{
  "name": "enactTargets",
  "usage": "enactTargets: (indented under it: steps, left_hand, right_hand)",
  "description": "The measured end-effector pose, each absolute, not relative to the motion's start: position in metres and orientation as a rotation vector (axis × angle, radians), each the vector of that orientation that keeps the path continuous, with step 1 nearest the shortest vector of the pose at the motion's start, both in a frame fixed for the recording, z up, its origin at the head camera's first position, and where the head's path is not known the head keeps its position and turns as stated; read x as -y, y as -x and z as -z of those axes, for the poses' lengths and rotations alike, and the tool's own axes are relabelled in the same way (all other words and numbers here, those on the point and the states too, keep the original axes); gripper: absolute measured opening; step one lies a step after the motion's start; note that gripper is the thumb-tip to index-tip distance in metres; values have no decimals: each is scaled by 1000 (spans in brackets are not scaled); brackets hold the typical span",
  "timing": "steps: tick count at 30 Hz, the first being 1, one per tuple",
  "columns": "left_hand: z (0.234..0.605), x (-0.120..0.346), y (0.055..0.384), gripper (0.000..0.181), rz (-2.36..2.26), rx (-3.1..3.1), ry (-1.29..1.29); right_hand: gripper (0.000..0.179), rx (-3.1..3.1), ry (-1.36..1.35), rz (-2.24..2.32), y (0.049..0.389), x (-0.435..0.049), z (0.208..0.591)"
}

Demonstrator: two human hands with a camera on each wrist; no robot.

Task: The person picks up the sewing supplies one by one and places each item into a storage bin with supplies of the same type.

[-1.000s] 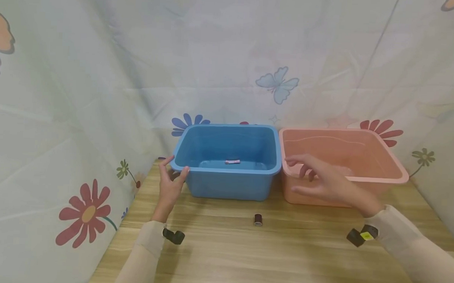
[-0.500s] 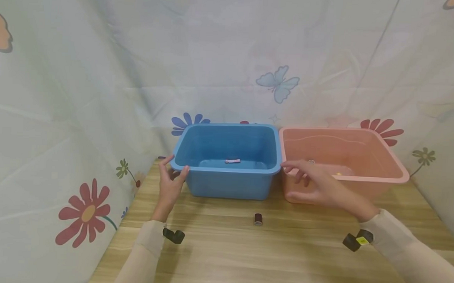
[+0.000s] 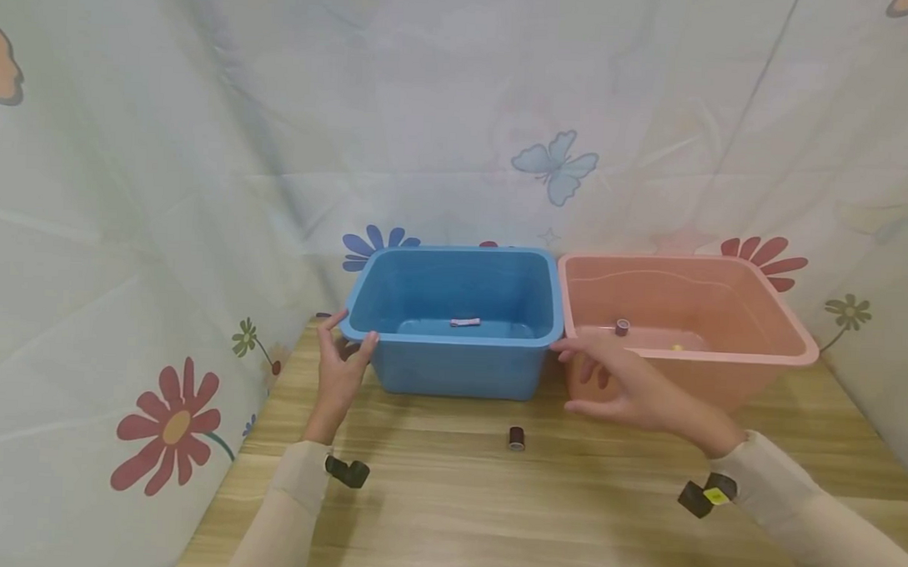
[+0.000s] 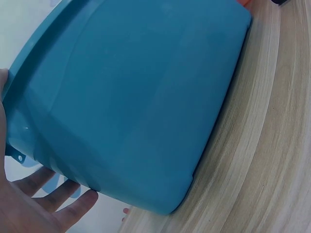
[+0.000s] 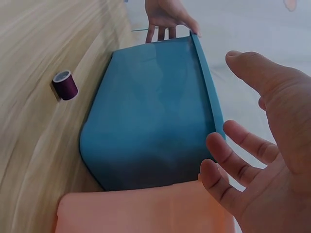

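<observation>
My left hand (image 3: pixel 338 384) holds the front left corner of a blue plastic tub (image 3: pixel 454 371), with the thumb at the rim and fingers against the side wall in the left wrist view. My right hand (image 3: pixel 638 394) is at the tub's front right corner, fingers spread and loosely bent, holding nothing. Whether its fingertips touch the rim is unclear. A small pinkish-white strip (image 3: pixel 465 322) lies inside the blue tub. On the table in front stands a dark purple thread spool (image 3: pixel 517 438), seen also in the right wrist view as a spool (image 5: pixel 65 86) with white ends.
A pink plastic tub (image 3: pixel 751 381) stands against the blue one on the right. Inside are another dark spool (image 3: pixel 622 327) and a small yellow thing (image 3: pixel 678 348). Behind the wooden table (image 3: pixel 446 517) hangs a flower-patterned curtain (image 3: pixel 445 108).
My right hand has moved left and slightly down, from over the pink tub's rim to the blue tub's corner, uncovering the spool inside the pink tub. My left hand stays put.
</observation>
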State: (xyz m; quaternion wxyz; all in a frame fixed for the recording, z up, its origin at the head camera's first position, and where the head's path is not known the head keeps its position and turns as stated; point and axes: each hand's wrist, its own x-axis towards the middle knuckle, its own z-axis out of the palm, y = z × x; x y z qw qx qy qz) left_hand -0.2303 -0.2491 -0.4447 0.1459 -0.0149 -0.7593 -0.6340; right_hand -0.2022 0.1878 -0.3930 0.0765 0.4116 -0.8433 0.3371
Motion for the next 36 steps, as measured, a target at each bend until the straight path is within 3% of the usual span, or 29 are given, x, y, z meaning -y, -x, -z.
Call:
enactTargets:
  steps: [10, 23, 36]
  left_hand:
    - [443, 250, 230, 77, 1818, 2197, 37]
    - [472, 262, 248, 77, 1823, 2170, 46]
    - [445, 251, 230, 76, 1834, 2197, 43]
  right_hand:
    - [72, 2568, -1222, -1064, 197, -182, 405]
    - [71, 2586, -1238, -1099, 198, -174, 418]
    - [72, 2600, -1249, -1177, 202, -163, 440]
